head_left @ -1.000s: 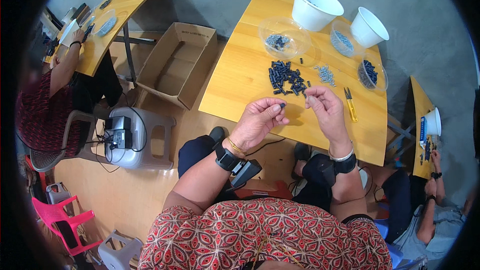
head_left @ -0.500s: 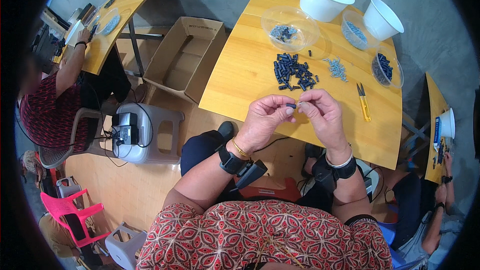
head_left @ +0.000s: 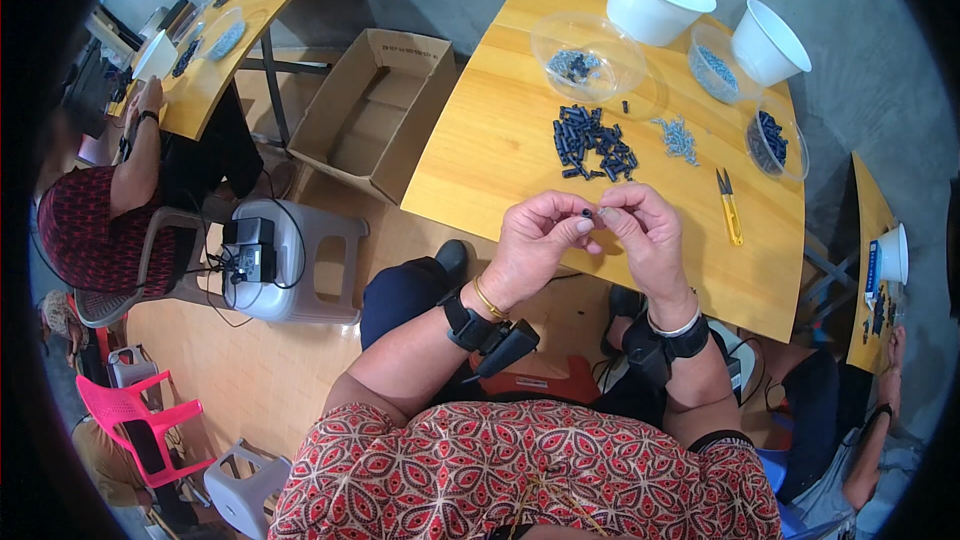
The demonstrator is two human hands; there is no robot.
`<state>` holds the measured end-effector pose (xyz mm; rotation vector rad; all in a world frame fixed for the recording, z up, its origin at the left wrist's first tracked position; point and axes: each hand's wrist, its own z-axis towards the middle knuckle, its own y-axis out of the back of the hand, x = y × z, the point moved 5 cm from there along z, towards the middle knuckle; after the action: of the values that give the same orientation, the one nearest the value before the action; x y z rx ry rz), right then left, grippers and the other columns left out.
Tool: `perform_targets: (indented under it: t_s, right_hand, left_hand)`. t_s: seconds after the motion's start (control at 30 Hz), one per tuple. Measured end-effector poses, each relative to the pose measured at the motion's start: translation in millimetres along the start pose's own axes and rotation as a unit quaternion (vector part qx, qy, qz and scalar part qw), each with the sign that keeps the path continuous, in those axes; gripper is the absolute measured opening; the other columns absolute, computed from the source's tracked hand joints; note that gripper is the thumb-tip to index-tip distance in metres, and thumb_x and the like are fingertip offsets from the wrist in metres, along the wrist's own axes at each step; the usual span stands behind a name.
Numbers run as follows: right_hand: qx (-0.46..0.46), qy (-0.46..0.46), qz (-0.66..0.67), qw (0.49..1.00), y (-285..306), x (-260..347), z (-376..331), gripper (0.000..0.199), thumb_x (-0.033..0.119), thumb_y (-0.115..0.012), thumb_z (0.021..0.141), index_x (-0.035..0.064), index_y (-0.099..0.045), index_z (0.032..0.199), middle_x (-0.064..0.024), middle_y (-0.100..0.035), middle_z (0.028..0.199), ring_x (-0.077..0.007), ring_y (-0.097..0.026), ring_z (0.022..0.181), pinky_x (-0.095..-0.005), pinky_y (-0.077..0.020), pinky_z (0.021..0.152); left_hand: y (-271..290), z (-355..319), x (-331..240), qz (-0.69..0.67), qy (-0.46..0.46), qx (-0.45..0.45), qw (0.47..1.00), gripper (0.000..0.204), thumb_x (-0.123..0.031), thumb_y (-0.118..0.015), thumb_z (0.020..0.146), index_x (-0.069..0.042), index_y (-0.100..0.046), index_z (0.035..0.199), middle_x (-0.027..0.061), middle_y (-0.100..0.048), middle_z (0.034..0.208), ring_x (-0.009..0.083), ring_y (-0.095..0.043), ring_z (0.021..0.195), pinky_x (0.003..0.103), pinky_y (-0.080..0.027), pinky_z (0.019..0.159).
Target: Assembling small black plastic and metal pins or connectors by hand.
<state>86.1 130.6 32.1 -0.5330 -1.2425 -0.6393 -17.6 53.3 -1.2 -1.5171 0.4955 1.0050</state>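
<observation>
My left hand (head_left: 535, 245) pinches a small dark blue cylindrical piece (head_left: 587, 213) between thumb and forefinger, its round end turned toward me. Close against it, my right hand (head_left: 650, 235) has thumb and forefinger pressed together; whatever lies between them is too small to name. Both hands are above the near edge of the wooden table (head_left: 480, 130). Just beyond them lies a pile of similar dark blue pieces (head_left: 580, 135), and to its right a small heap of silvery screws (head_left: 678, 140). Yellow-handled thread snips (head_left: 733, 220) rest farther right.
A clear bowl (head_left: 545, 35) holds screws and dark pieces. Two more clear bowls, one with screws (head_left: 715, 70), one with dark pieces (head_left: 770, 140), stand at the right near two white tubs (head_left: 655, 5) (head_left: 770, 40). A cardboard box (head_left: 330, 155) sits left of the table. Other people work at side tables.
The dark piece in my left fingers has turned from lying sideways to showing its end. My hands stay close together. The person at the left has drawn a hand back toward the table edge.
</observation>
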Motion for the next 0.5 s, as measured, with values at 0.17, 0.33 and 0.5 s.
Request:
perform_targets:
  t_s: [0.17,0.33,0.5]
  right_hand:
    - [-0.01,0.014,-0.021,1.0,3,2,0,0.005,-0.001,-0.057,0.084,0.0014,-0.058,0.089,-0.0012,-0.059,0.083,-0.0069,-0.055,0.076,-0.0204,-0.0452,0.069]
    - [-0.006,0.036,-0.054,0.998,3,5,0,0.006,-0.003,-0.057,0.083,0.0007,-0.057,0.088,-0.0017,-0.058,0.082,-0.0074,-0.055,0.074,-0.0209,-0.0453,0.067]
    - [0.0,0.061,-0.123,0.991,2,11,-1,0.008,-0.006,-0.057,0.08,0.0,-0.056,0.085,-0.0042,-0.057,0.079,-0.0099,-0.055,0.07,-0.0225,-0.0452,0.063]
  left_hand:
    - [-1,-1,1,0.039,-0.022,-0.006,0.999,0.012,0.0,-0.057,0.085,0.003,-0.059,0.096,0.0083,-0.063,0.087,0.013,-0.062,0.071,0.024,-0.053,0.064]
    - [-1,-2,2,0.058,-0.018,-0.012,0.998,0.013,0.001,-0.059,0.083,0.003,-0.06,0.096,0.0079,-0.063,0.084,0.0144,-0.062,0.07,0.025,-0.052,0.064]
    - [-1,-3,3,0.081,-0.013,-0.022,0.996,0.012,0.003,-0.059,0.082,0.003,-0.061,0.094,0.0081,-0.063,0.084,0.0144,-0.062,0.07,0.024,-0.052,0.063]
